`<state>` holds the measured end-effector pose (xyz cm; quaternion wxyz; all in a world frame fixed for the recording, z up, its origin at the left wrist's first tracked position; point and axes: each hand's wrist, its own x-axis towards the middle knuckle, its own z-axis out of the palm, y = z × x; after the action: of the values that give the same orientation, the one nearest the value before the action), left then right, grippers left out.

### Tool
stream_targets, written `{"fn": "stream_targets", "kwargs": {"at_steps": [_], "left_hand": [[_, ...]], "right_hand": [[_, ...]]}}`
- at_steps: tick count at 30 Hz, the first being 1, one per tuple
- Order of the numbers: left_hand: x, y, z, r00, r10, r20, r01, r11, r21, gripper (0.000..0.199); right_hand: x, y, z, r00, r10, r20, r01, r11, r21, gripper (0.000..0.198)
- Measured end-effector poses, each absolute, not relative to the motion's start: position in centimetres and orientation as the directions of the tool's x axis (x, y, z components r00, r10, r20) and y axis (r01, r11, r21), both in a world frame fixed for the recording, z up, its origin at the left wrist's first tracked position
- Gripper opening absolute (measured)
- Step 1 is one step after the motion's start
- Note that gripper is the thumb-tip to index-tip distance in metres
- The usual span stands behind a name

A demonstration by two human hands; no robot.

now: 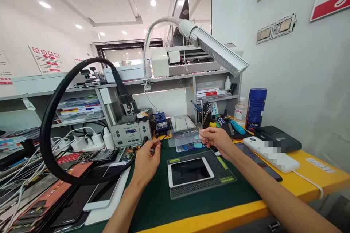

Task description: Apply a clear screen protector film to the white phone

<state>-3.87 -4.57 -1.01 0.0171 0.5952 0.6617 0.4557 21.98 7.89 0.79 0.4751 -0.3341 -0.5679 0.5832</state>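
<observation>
A white-framed tablet [191, 172] with a dark screen lies on a grey perforated work mat [183, 192]. My left hand [149, 156] is raised beyond the tablet's left side, its fingers curled and pressed together. Whatever sits between those fingertips, if anything, is hidden. Above the far right of the mat, my right hand [216, 139] has thumb and fingertips pinched. What it pinches is too small to tell. Thin metal tweezers [207, 115] show just past those fingertips; I cannot tell whether they touch the hand. Clear plastic packets [188, 143] lie behind the tablet.
At left, a thick black hose [45, 131] loops in front of a grey rework station [131, 133], beside stacked phones and panels [65, 204]. On the right are a white power strip [270, 154], a dark phone [258, 162] and a blue can [256, 109]. A lamp [220, 51] hangs overhead.
</observation>
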Motion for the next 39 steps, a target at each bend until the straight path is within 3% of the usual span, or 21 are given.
{"fn": "stream_targets", "kwargs": {"at_steps": [6, 13, 17, 24, 27, 31, 39], "left_hand": [[-3.6, -6.7, -0.4, 0.065, 0.899, 0.433, 0.847, -0.279, 0.453, 0.058], [-3.3, -6.4, -1.0, 0.137, 0.918, 0.372, 0.869, -0.291, 0.400, 0.055], [-3.2, -6.4, -0.6, 0.117, 0.948, 0.296, 0.843, -0.252, 0.475, 0.060], [-4.5, -6.5, -1.2, 0.063, 0.980, 0.189, 0.768, -0.169, 0.618, 0.063], [-5.2, -6.4, -1.6, 0.044, 0.984, 0.174, 0.768, -0.145, 0.624, 0.064], [-5.7, -5.9, -2.0, 0.025, 0.977, 0.214, 0.724, -0.165, 0.670, 0.062], [-5.9, -5.5, -2.0, -0.057, 0.974, 0.218, 0.610, -0.139, 0.780, 0.060]], "right_hand": [[22.7, 6.1, -0.2, -0.427, 0.902, 0.065, -0.156, -0.003, -0.988, 0.026], [23.2, 5.3, -1.0, -0.507, 0.862, 0.024, -0.143, -0.057, -0.988, 0.028], [24.0, 5.5, -0.9, -0.543, 0.840, 0.017, -0.096, -0.042, -0.995, 0.035], [26.3, 6.3, 0.0, -0.755, 0.650, 0.084, 0.099, 0.239, -0.966, 0.092], [26.4, 6.7, 0.8, -0.791, 0.608, 0.069, 0.238, 0.409, -0.881, 0.082], [25.5, 7.6, 1.6, -0.793, 0.588, 0.155, 0.242, 0.539, -0.806, 0.067], [23.9, 8.4, 0.5, -0.711, 0.654, 0.259, 0.157, 0.506, -0.848, 0.070]]}}
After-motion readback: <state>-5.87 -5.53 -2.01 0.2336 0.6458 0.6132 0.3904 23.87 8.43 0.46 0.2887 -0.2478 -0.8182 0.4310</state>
